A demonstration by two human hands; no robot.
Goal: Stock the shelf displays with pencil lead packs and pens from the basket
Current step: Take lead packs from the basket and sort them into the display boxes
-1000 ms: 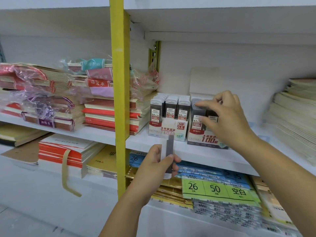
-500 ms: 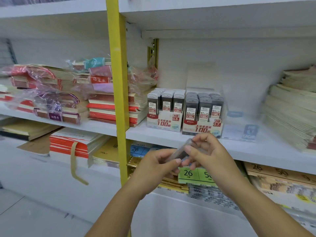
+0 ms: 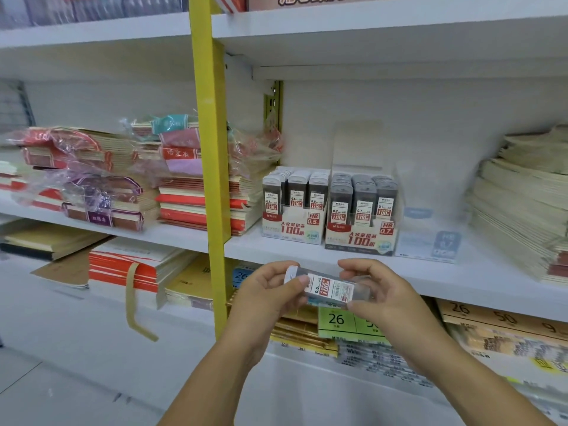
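A pencil lead pack (image 3: 326, 289), dark with a white and red 0.5 label, lies sideways in front of the shelf edge. My left hand (image 3: 270, 295) pinches its left end and my right hand (image 3: 381, 290) holds its right end. On the shelf behind stand two display boxes of lead packs: the HB 0.5 box (image 3: 293, 227) on the left and the HB 0.7 box (image 3: 361, 238) beside it. Both boxes hold several upright packs. A pale, nearly see-through display box (image 3: 430, 238) marked 0.7 stands to the right. No basket or pens are in view.
A yellow upright post (image 3: 209, 167) divides the shelving. Stacks of wrapped notebooks (image 3: 190, 192) lie left of the boxes, and a tall pile of cream notebooks (image 3: 522, 210) sits at the right. The lower shelf carries paper packs with green price labels (image 3: 336, 319).
My right hand left the 0.7 box and came down to the pack. Both hands now hold it sideways with its label facing me. The view has shifted closer and lower.
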